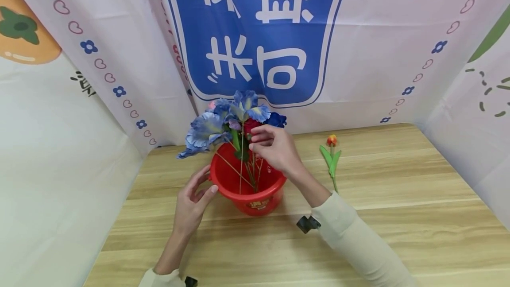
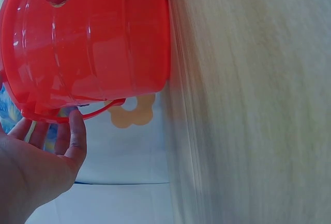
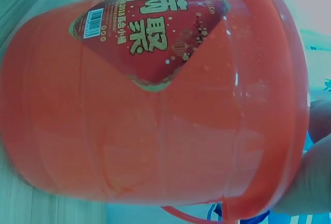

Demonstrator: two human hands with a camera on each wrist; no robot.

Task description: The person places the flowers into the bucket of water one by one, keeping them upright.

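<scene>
A red bucket stands on the wooden table, and several artificial flowers lean in it. Among them are large blue irises, a red bloom and a dark blue bloom. My left hand holds the bucket at its left rim, thumb in front and fingers by the handle. Over the bucket's right side, my right hand is beside the red bloom, its fingers loosely bent and a gap showing between thumb and fingers. In the right wrist view the bucket hides most of this hand.
An orange-red tulip with green leaves lies on the table, to the right of the bucket. Printed white cloth with a blue panel hangs behind the table, and more cloth stands at both sides.
</scene>
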